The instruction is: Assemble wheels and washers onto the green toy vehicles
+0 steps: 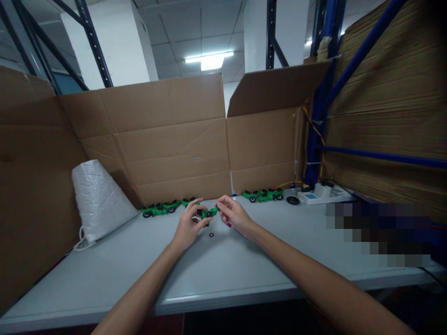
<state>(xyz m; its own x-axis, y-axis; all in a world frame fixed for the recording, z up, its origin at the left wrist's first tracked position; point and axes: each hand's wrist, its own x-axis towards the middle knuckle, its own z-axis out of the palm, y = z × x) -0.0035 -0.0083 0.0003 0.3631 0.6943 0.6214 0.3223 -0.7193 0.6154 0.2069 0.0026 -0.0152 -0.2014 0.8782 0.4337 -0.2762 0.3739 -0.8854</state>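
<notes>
My left hand [188, 224] is closed around a small green toy car [208, 213] with black parts, held just above the table. At the toy's right end, my right hand [234, 215] is pinched, its fingertips touching or nearly touching it. Bits of red show at the right fingers, but what they belong to is too small to make out. Below the hands a small black ring [211, 235] lies on the table. Behind my left hand stands a row of green toy cars [160, 208], partly hidden by the fingers. More green toy cars [262, 195] stand beyond my right hand.
Cardboard walls [174, 153] enclose the back and sides of the white table [115, 279]. A silvery padded bag [101, 200] stands at left. Toward the right are a black coil [292, 200], a power strip [324, 194] with cables and a blue rack post [316, 130].
</notes>
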